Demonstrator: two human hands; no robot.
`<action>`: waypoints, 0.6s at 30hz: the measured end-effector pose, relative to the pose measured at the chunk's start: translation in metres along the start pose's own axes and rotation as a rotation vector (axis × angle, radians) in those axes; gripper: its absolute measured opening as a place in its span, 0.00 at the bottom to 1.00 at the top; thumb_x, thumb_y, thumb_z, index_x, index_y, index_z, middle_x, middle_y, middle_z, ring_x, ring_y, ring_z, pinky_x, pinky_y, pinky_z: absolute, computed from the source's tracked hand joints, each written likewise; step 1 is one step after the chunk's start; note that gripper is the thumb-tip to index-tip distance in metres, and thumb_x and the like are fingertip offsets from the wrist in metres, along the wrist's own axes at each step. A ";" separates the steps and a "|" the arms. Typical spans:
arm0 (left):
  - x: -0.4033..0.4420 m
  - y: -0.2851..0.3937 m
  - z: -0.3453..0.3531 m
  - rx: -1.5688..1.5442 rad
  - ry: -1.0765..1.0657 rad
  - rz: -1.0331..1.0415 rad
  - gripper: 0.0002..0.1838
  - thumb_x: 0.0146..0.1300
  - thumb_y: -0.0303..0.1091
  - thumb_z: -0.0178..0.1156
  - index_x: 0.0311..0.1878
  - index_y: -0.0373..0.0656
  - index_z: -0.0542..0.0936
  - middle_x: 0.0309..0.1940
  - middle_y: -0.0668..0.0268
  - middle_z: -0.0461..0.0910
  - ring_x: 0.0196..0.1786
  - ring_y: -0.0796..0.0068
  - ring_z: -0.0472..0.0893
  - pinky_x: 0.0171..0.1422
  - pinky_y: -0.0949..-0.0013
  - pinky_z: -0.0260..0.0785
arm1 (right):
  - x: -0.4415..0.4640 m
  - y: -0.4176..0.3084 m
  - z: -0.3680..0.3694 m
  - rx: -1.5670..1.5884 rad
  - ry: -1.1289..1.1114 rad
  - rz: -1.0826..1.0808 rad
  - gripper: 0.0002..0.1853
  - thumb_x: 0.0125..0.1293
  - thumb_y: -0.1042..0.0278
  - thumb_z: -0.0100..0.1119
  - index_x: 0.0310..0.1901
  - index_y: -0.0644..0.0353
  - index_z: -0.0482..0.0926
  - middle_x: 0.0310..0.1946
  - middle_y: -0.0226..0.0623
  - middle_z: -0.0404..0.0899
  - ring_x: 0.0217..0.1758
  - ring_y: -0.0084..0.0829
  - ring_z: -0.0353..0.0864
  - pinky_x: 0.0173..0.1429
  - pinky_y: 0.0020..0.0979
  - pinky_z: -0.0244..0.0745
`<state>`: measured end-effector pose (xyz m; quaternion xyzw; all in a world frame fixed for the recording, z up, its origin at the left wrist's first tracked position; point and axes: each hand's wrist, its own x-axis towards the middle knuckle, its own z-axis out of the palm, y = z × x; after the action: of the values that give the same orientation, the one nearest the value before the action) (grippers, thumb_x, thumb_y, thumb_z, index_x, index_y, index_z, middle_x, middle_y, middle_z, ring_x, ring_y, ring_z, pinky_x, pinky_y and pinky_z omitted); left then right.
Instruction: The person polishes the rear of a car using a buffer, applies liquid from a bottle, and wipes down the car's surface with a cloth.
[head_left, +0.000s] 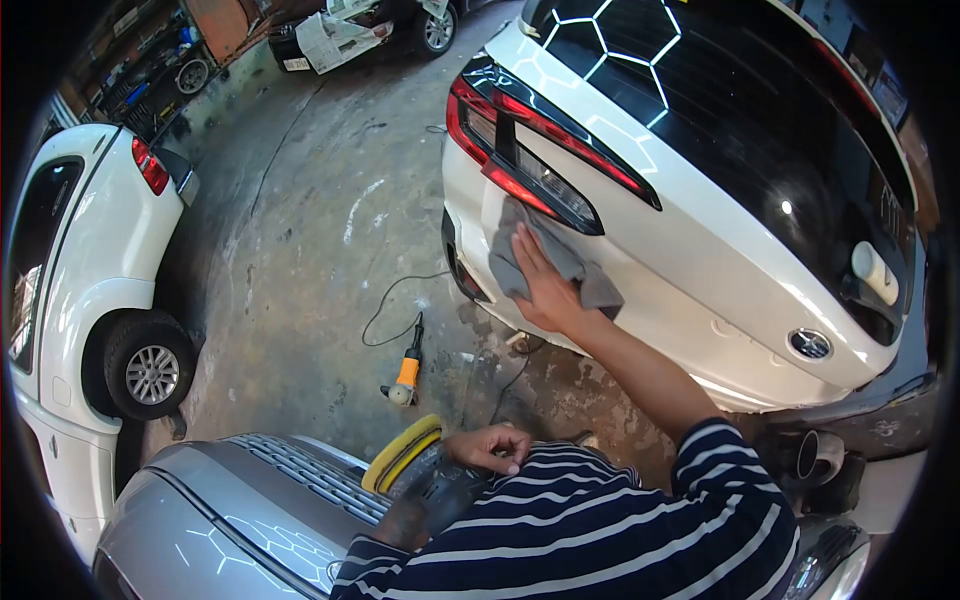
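Note:
My right hand (545, 285) lies on a grey cloth (580, 262), pressing it against the white car's rear (660, 300) just below the red and clear tail light (540, 170). Close to my body, my left hand (490, 448) has its fingers curled beside a dark polishing machine (435, 490) with a yellow round pad (403, 455). The machine rests against my striped shirt and left forearm. Whether those curled fingers hold anything is hidden.
An orange and black power tool (406, 372) with a cable lies on the concrete floor (300, 250). A silver car (230, 520) stands close at the lower left, another white car (90, 260) beyond it. A white cup (874, 272) sits on the rear window's wiper area.

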<state>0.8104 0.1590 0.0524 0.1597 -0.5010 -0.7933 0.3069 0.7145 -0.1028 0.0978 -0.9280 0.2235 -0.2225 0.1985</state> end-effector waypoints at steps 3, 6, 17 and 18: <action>-0.003 -0.004 0.003 -0.035 -0.003 -0.004 0.10 0.70 0.33 0.66 0.39 0.41 0.75 0.34 0.73 0.74 0.40 0.83 0.70 0.47 0.73 0.62 | 0.012 0.001 0.007 -0.220 0.045 -0.075 0.51 0.62 0.60 0.66 0.80 0.72 0.49 0.83 0.60 0.41 0.86 0.56 0.46 0.86 0.47 0.48; -0.002 -0.011 0.002 -0.004 0.012 0.030 0.10 0.70 0.33 0.66 0.40 0.41 0.75 0.34 0.73 0.73 0.41 0.83 0.70 0.48 0.73 0.62 | 0.098 0.008 0.038 0.128 0.017 0.009 0.50 0.62 0.61 0.65 0.80 0.72 0.49 0.83 0.60 0.40 0.86 0.57 0.45 0.86 0.47 0.48; 0.001 -0.021 0.000 -0.007 0.000 -0.035 0.10 0.69 0.33 0.67 0.39 0.40 0.76 0.36 0.72 0.75 0.42 0.82 0.71 0.50 0.73 0.63 | -0.092 0.069 0.072 -0.369 -0.118 -0.119 0.37 0.76 0.54 0.50 0.82 0.58 0.56 0.79 0.47 0.62 0.80 0.49 0.63 0.81 0.48 0.59; 0.004 -0.013 -0.003 -0.002 -0.004 -0.039 0.09 0.69 0.33 0.67 0.39 0.41 0.76 0.36 0.72 0.74 0.42 0.81 0.71 0.50 0.73 0.63 | -0.116 0.075 0.045 -0.155 -0.060 -0.127 0.39 0.74 0.53 0.51 0.82 0.59 0.55 0.80 0.47 0.59 0.84 0.48 0.56 0.83 0.46 0.54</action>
<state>0.8050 0.1588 0.0394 0.1675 -0.4975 -0.8000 0.2905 0.6200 -0.0939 -0.0119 -0.9591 0.1748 -0.1886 0.1180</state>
